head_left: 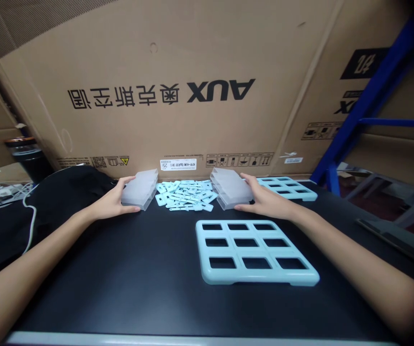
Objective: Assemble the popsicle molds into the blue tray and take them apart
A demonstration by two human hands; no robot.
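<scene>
My left hand (115,199) grips a translucent plastic box (140,189) by its outer side, thumb low and fingers on top. In my right hand (259,196) is a similar translucent plastic box (230,187), held from its right side. Between the two boxes lies a heap of small light-blue plastic pieces (185,194), some with rectangular holes. Nearer to me sits a light-blue frame (261,243) with rows of rectangular openings, flat on the black table (120,283). A second light-blue frame (306,194) is behind my right hand, partly covered by it.
A large cardboard box (178,57) stands upright along the table's back edge. To the left are a black cloth (66,192), a white cable (32,226) and a dark cup (30,158). A blue metal post (365,101) rises at the right.
</scene>
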